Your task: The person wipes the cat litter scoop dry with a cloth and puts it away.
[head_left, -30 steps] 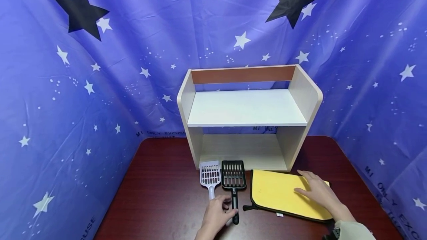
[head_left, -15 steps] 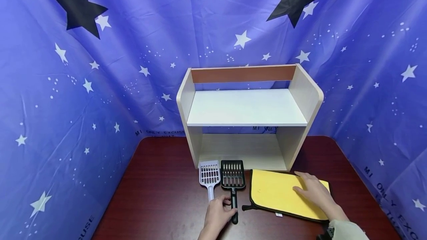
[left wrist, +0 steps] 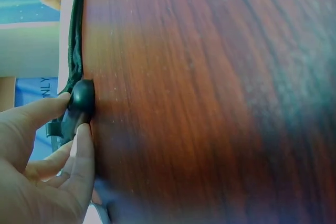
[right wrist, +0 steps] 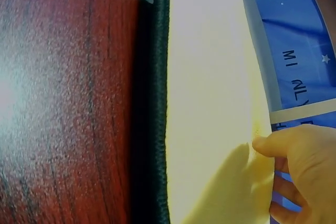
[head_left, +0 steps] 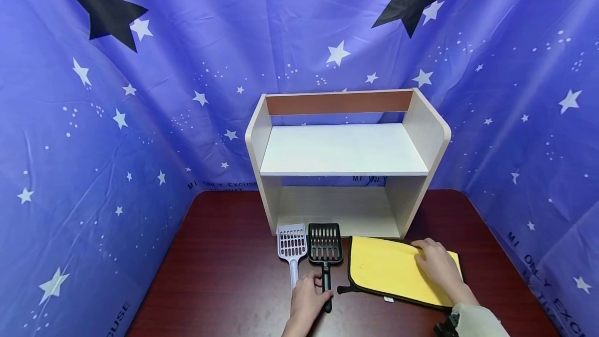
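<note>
Left hand (head_left: 305, 298) grips the handle (head_left: 326, 276) of the black scoop (head_left: 325, 260). From this scoop: lilac scoop (head_left: 292, 257) at 9 o'clock, shelf (head_left: 343, 150) at 12, yellow pouch (head_left: 390, 272), held by right hand (head_left: 438, 266), at 3.

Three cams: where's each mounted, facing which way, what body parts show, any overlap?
Head: on the head, facing forward and down at shelf, lilac litter scoop, black litter scoop and yellow cloth; left hand and right hand show.
Left wrist: worn there, looking past the left hand at the black litter scoop's handle and tabletop; part of the right hand shows top left.
Right wrist: worn there, looking across the yellow cloth; right hand shows lower right.
Shared, head/right wrist: right hand pinching the cloth.
</note>
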`<state>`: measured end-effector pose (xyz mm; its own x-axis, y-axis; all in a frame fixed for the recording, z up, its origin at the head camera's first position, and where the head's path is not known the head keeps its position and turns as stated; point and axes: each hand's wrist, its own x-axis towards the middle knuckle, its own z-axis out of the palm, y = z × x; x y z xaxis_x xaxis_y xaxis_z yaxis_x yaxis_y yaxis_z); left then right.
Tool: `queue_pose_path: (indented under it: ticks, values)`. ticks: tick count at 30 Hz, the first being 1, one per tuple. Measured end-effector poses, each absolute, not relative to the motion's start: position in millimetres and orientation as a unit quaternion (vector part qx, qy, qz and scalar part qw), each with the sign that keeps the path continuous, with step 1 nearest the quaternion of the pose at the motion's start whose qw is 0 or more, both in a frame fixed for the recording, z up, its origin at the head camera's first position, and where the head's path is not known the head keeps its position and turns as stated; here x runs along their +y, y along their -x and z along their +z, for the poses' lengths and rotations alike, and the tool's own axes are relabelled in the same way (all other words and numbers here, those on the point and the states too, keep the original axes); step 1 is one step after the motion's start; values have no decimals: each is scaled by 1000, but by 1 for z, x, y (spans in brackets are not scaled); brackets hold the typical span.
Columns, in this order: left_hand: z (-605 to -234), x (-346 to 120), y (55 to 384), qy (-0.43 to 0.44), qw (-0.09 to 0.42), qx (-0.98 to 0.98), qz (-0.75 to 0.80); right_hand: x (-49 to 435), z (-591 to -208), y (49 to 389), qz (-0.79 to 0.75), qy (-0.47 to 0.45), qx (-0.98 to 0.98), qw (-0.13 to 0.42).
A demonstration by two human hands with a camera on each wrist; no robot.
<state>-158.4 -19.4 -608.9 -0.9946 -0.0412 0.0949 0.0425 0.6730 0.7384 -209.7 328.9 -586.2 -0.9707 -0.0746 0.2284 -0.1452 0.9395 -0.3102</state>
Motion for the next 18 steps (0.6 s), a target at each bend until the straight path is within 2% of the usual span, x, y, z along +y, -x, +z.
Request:
queue_pose_path:
  ticks: [11, 18]
  values:
    - [-607, -22, 158, 2, 48, -909, -414, 331, -572, 204, 194, -45, -973, 119]
    - [-604, -22, 157, -8, 28, -894, -448, 329, -558, 195, 227, -49, -965, 124]
